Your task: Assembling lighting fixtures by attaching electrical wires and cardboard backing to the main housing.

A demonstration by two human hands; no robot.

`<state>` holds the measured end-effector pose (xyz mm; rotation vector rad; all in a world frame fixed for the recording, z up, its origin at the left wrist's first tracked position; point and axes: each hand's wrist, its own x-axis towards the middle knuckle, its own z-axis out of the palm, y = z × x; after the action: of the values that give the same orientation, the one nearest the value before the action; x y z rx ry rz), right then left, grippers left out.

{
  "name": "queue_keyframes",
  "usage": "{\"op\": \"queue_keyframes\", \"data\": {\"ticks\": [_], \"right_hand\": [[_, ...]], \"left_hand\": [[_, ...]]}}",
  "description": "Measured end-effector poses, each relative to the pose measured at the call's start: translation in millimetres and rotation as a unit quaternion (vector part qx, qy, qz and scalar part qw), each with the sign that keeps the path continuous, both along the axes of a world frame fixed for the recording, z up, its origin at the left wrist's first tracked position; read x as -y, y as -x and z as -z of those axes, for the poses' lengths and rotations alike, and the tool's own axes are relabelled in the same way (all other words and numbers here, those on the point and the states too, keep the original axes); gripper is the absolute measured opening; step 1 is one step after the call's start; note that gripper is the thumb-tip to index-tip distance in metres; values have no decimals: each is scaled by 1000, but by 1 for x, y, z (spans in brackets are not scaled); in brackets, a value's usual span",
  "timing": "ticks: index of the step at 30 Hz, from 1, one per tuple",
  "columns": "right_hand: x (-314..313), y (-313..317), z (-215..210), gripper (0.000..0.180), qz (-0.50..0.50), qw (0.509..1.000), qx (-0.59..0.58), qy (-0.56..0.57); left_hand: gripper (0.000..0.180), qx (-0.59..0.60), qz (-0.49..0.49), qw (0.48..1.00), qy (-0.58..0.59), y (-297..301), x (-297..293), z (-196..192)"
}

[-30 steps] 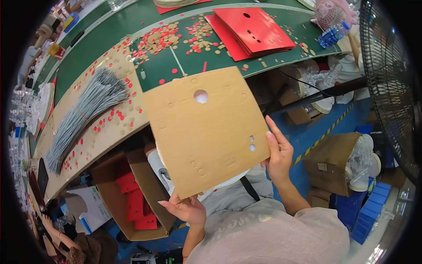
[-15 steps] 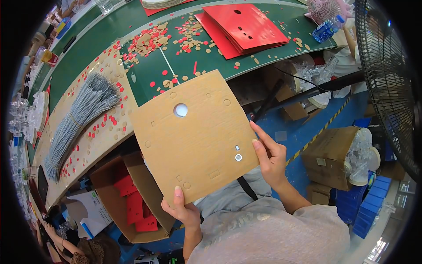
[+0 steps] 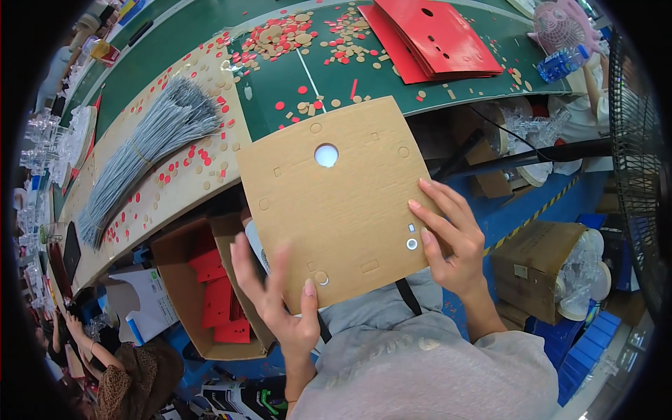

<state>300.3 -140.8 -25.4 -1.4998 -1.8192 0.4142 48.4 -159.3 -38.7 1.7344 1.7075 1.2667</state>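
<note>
A square brown cardboard sheet (image 3: 343,210) is tilted up before me, with a large round hole and two small openings near its right side. Several circles and rectangles are scored in it; one circle (image 3: 322,278) at the lower left shows a bright crescent gap. My right hand (image 3: 456,241) holds the sheet's right edge, fingertips and thumb on its face beside the small openings. At the lower left corner, my left hand (image 3: 283,308) has its fingers spread and blurred, the thumb touching the sheet close to the gapped circle.
Red folded card sheets (image 3: 448,42) lie on the green table (image 3: 273,94) among red and brown cut-out bits (image 3: 280,35). A bundle of grey wires (image 3: 150,157) lies at left. Below stands a carton (image 3: 175,280) holding red pieces. A fan (image 3: 633,175) stands at right.
My left hand's fingers have come off the sheet and spread apart. My right fingers have moved further onto its face. A gap now shows at the lower left circle. The whole view has shifted.
</note>
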Motion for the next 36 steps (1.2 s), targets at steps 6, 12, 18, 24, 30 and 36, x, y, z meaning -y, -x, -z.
{"op": "queue_keyframes", "data": {"ticks": [6,12,18,24,30,36], "right_hand": [[-12,-10,-16,40,-66,995,71,4],[-14,-1,-29,43,-132,985,91,69],[-39,-11,-24,49,-189,976,100,38],[-72,-1,-10,59,-152,980,120,44],[-76,-10,-25,58,-158,958,225,77],[-84,-1,-12,57,-164,970,168,68]], "left_hand": [[57,-232,125,962,79,15,-9,-22],[61,-202,253,941,102,27,-32,-36],[60,-306,240,917,93,6,-54,-32],[70,-296,227,922,102,7,-65,-32],[77,-303,222,921,105,5,-77,-32],[79,-237,237,938,91,6,-75,-23]]}}
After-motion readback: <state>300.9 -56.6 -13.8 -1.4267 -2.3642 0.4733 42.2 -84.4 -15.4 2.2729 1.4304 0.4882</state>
